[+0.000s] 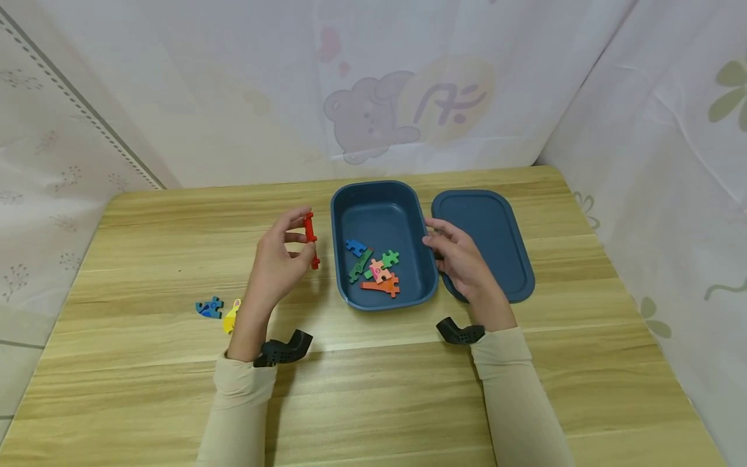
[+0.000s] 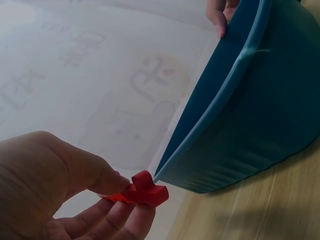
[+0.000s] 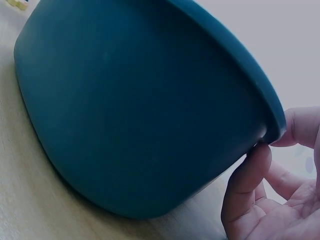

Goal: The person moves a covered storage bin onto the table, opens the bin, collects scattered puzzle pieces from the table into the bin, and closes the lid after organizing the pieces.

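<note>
My left hand (image 1: 281,263) pinches a red puzzle piece (image 1: 310,239) between thumb and fingers, just left of a dark blue box (image 1: 340,259). In the left wrist view the red piece's knobbed end sticks out past the fingertips, near the box wall. On the box's right side, my right hand (image 1: 461,259) holds the rim, with the thumb (image 3: 252,162) below its lip. Several puzzle pieces lie in the near part of the box: a blue piece (image 1: 355,247), a dark green one (image 1: 360,264), a light green one (image 1: 390,258), a pink one (image 1: 380,272) and an orange one (image 1: 382,286).
A dark blue lid (image 1: 490,240) lies flat right of the box, partly under the right hand. Left of my left forearm lie a blue puzzle piece (image 1: 210,307) and a yellow piece (image 1: 232,316), partly hidden by the wrist. A patterned curtain (image 1: 245,97) borders the wooden table (image 1: 373,389).
</note>
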